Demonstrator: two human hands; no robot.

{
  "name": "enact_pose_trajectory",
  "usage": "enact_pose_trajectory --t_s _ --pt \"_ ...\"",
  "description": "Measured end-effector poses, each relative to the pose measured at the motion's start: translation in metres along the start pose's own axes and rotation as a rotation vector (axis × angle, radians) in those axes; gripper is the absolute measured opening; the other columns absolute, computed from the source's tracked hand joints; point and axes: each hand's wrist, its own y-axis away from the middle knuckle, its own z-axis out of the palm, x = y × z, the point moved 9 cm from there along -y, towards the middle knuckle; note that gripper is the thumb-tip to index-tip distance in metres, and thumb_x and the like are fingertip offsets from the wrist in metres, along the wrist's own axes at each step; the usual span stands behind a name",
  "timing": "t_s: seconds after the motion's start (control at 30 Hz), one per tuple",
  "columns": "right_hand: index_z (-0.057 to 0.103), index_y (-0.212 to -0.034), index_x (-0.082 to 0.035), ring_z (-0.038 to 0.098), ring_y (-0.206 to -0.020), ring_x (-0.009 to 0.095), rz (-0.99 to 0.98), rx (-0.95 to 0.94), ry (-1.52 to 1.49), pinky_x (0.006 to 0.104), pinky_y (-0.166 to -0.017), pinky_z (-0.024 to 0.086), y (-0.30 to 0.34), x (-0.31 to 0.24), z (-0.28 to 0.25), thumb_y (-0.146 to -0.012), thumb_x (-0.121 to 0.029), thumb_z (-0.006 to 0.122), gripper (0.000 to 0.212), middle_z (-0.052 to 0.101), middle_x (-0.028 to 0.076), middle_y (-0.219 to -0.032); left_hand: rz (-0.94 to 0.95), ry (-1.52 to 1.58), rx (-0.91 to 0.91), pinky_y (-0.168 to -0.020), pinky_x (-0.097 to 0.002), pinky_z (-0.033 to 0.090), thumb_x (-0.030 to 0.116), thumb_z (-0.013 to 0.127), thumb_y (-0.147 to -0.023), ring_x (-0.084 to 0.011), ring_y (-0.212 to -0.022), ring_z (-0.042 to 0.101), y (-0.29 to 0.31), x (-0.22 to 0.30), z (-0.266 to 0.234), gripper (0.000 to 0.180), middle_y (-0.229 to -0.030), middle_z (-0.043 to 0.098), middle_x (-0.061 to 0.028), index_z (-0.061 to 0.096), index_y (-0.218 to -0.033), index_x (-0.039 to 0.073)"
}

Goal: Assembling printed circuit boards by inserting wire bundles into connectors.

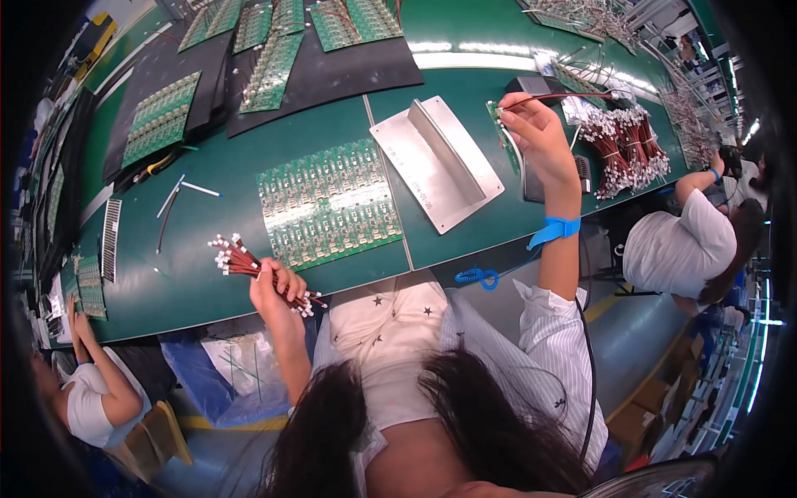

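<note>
My left hand [278, 286] is closed round a bundle of dark red wires with white connectors [237, 256], held at the table's front edge; the ends stick out on both sides of the fist. My right hand [535, 133], with a blue strap [554, 231] on its wrist, is raised at the right. Its fingers pinch a narrow green circuit board [496, 114], seen nearly edge-on, and a dark red wire [564, 95] trails rightward from there. Fingers partly hide the grip. Between my hands lie a large green circuit board panel [328, 203] and a bent metal plate [440, 166].
Tied bundles of connector wires [627, 153] lie at the right, near a dark box [533, 184]. More boards [162, 116] rest on black mats [357, 79] at the back left. Loose cable pieces [173, 203] lie at left. Other people sit at both sides.
</note>
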Motion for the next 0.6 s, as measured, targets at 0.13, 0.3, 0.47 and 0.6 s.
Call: enact_pose_trajectory --t_s 0.13,0.3,0.47,0.6 --pt "0.058 -0.089 -0.004 0.054 -0.075 0.006 -0.048 0.176 0.295 0.0192 -0.063 0.044 -0.016 0.009 -0.031 -0.075 -0.009 0.063 0.016 0.059 0.001 -0.086 0.03 -0.007 0.0 -0.039 -0.0227 0.026 0.018 0.041 -0.089 -0.0067 -0.041 0.028 0.005 0.007 -0.001 0.016 -0.054 0.03 0.0016 0.042 -0.08 0.005" --pt "0.059 -0.082 -0.003 0.056 -0.065 0.009 -0.137 0.434 0.783 0.0228 -0.058 0.045 -0.045 0.043 -0.116 -0.073 -0.007 0.062 0.01 0.06 0.004 -0.08 0.042 0.038 0.03 -0.04 -0.0221 0.027 0.018 0.041 -0.089 -0.0066 -0.042 0.028 0.008 0.012 -0.024 0.016 -0.055 0.03 0.0015 0.042 -0.08 0.005" --pt "0.058 -0.081 -0.005 0.057 -0.065 0.022 -0.293 0.55 1.097 0.0319 -0.061 0.046 -0.057 0.045 -0.124 -0.072 -0.007 0.06 0.01 0.056 0.009 -0.074 0.039 0.015 0.036 -0.04 -0.0216 0.027 0.021 0.04 -0.09 -0.0055 -0.042 0.028 0.01 0.013 -0.026 0.018 -0.056 0.03 0.0022 0.042 -0.082 0.005" --pt "0.057 -0.091 -0.006 0.055 -0.08 0.027 -0.396 0.503 1.308 0.0347 -0.069 0.044 -0.045 0.03 -0.084 -0.075 -0.011 0.058 0.018 0.056 0.011 -0.085 0.002 0.016 -0.01 -0.04 -0.0205 0.027 0.022 0.04 -0.091 -0.0046 -0.042 0.029 0.009 0.01 -0.011 0.019 -0.056 0.029 0.0036 0.042 -0.082 0.006"
